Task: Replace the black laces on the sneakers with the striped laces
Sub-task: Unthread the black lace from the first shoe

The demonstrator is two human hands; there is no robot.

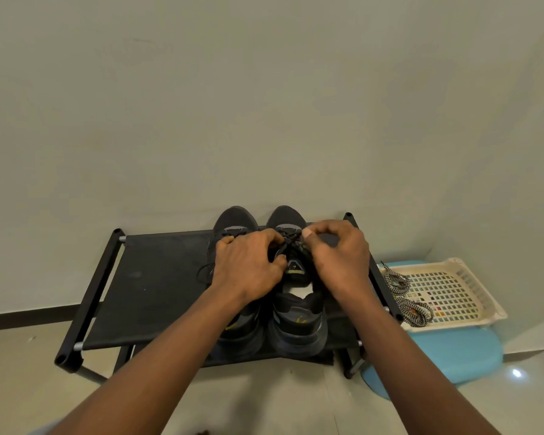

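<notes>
On the left, the fabric shelf of the black shoe rack (157,277) carried both sneakers side by side, toes to the wall. A loose black loop (203,273) from the left sneaker (234,219) trailed onto the fabric beside it. The left hand (247,268) lay across that shoe with its fingers curled in toward the lacing of the right sneaker (299,324), closed on the black lace (291,241) near the tongue. The right hand (339,255) met it from the other side, thumb and forefinger pinched on the same lace near the top eyelets. The lace looked thin, soft and limp, so it would probably follow a pull easily but drag at each eyelet. It seemed best taken close to the eyelet, one crossing at a time, with the light shoe steadied so it did not lift. Further right, well apart from the shoes, two bundles of striped laces (396,282) lay in a cream perforated tray (471,277) on a blue stool (453,350). They looked thicker and coiled, likely to tangle, and their stiff tips seemed the best hold for threading.
</notes>
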